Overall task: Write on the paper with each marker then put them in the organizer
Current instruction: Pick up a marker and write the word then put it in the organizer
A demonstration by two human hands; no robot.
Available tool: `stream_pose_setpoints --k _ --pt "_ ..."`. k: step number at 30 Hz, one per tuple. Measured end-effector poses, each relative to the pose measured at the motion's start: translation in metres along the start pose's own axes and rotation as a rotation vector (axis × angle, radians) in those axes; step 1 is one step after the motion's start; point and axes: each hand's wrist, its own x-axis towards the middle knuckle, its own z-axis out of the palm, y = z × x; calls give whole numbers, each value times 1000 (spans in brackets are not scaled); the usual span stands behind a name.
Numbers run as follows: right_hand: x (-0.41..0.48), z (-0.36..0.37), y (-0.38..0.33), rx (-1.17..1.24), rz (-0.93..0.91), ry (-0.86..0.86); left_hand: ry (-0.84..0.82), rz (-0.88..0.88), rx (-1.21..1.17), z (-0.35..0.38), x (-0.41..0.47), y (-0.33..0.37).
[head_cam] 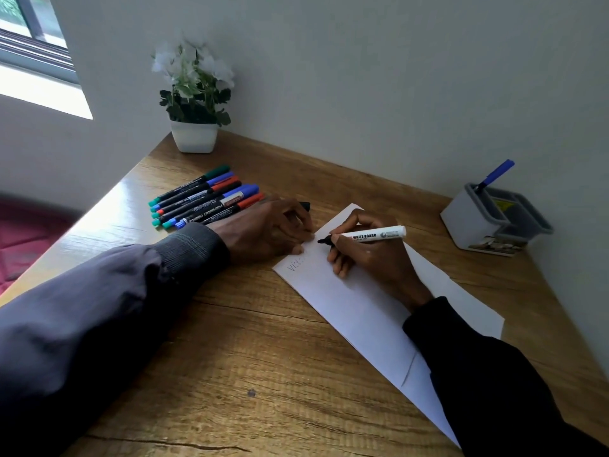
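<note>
A white sheet of paper lies slanted on the wooden table, with faint writing near its left end. My right hand grips a white whiteboard marker, uncapped, its black tip touching the paper. My left hand rests on the paper's left edge, and a black cap sticks out from its curled fingers. Several capped markers in green, blue, red and black lie in a row to the left. A grey organizer at the right holds one blue marker.
A white pot with an artificial plant stands in the back corner against the wall. The wall runs close behind the organizer. A window is at the upper left, and the table's left edge runs past the row of markers.
</note>
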Motion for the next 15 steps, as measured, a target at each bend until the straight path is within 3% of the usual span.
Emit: stream_pose_setpoints --k 11,15 --pt "-3 5 2 -96 -77 51 -2 4 -9 0 -1 2" --pt "-4 5 2 -99 -21 55 0 10 1 -1 -2 6"
